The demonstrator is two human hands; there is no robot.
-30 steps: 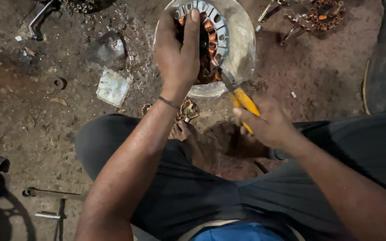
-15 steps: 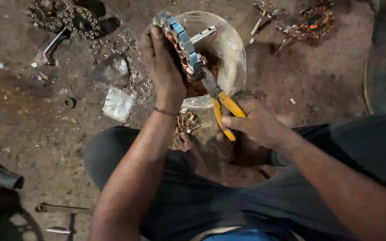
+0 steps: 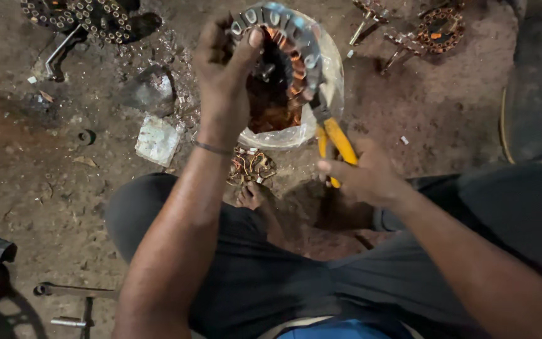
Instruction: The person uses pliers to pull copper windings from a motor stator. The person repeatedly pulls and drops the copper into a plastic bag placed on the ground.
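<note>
- Dim, warm light from above; brightest on the dirt ground [image 3: 409, 113] around twelve o'clock.
- Deep shadow toward three and eight o'clock.
- Slight motion softness overall.

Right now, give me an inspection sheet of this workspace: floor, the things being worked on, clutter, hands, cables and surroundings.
Surface: bare dirt floor, stained and gritty.
Job's things: round motor core with copper windings, tilted on edge over a clear plastic bag; yellow-handled pliers biting its lower rim.
Clutter: pale flat scrap, small tangle of wires, metal rod, scattered small parts.
Grips: left hand clasps the core's rim; right hand squeezes the pliers' handles.
Cables: yellowish cord at the right edge.
Surroundings: another wound core top right, perforated black plate top left.
</note>
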